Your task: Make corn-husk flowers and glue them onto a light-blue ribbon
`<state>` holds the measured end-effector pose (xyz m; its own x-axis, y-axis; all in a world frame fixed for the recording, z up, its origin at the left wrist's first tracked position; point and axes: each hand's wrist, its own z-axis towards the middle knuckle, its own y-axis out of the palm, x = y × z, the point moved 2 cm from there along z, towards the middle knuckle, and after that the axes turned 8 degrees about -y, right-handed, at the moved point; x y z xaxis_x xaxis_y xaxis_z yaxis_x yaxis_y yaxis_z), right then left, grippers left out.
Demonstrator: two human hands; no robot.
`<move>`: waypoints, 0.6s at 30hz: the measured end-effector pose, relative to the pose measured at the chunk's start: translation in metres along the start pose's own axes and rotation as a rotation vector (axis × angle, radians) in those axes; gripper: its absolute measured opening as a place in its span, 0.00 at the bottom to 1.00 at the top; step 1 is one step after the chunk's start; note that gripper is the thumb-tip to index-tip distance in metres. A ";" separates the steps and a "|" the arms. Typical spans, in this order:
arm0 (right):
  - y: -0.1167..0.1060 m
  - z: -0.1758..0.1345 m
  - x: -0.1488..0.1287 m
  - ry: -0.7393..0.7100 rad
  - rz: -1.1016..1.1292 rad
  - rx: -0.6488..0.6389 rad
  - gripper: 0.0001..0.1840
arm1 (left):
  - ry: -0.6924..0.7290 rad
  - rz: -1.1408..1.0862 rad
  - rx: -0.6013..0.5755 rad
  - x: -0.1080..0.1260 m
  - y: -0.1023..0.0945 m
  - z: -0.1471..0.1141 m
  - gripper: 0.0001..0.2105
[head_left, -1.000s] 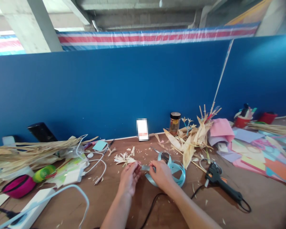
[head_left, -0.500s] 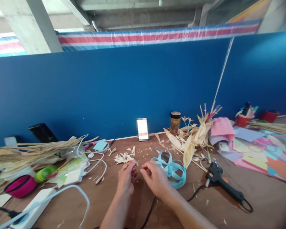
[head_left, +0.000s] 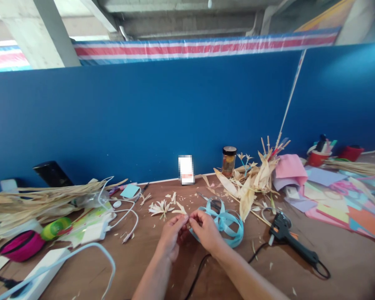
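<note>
My left hand (head_left: 172,235) pinches a small pale strip of corn husk (head_left: 180,208), which sticks up past the fingertips. Against it, the fingers of my right hand (head_left: 208,231) are closed in a pinch at the strip's lower end; the exact grip is hidden. Just beyond my left hand lies a flower-like cluster of cut husk pieces (head_left: 161,208). A loose coil of light blue ribbon (head_left: 233,229) rests on the table beside and partly behind my right hand. Scissors (head_left: 217,204) show partly under the ribbon.
A black glue gun (head_left: 293,239) lies at right, its cord crossing below my right hand. Behind stand a lidded jar (head_left: 229,161) and dried husks (head_left: 248,196). Coloured paper (head_left: 334,198) covers the far right. White cables, a power strip (head_left: 39,275) and a pink pouch (head_left: 21,246) are left.
My hands have come together, the left moving right and slightly down. The husk strip now shows above the fingertips, and the husk cluster is more fully in view.
</note>
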<state>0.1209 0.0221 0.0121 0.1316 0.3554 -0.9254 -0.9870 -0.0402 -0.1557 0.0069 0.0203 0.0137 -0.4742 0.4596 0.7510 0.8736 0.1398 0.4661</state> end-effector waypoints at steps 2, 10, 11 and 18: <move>0.000 0.000 0.002 0.003 -0.008 0.013 0.07 | 0.018 0.012 0.012 0.001 0.000 0.000 0.11; 0.001 -0.001 0.005 0.022 0.032 -0.014 0.10 | 0.117 0.055 0.035 0.001 0.002 0.000 0.13; 0.001 -0.001 0.004 0.024 0.039 -0.014 0.10 | 0.105 0.047 0.025 0.001 0.002 0.000 0.14; 0.000 -0.001 0.001 0.009 0.072 -0.022 0.10 | -0.001 -0.009 -0.075 -0.002 0.002 0.000 0.12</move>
<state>0.1211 0.0214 0.0112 0.0614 0.3429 -0.9374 -0.9916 -0.0858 -0.0964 0.0099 0.0193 0.0136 -0.4820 0.4595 0.7460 0.8585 0.0777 0.5068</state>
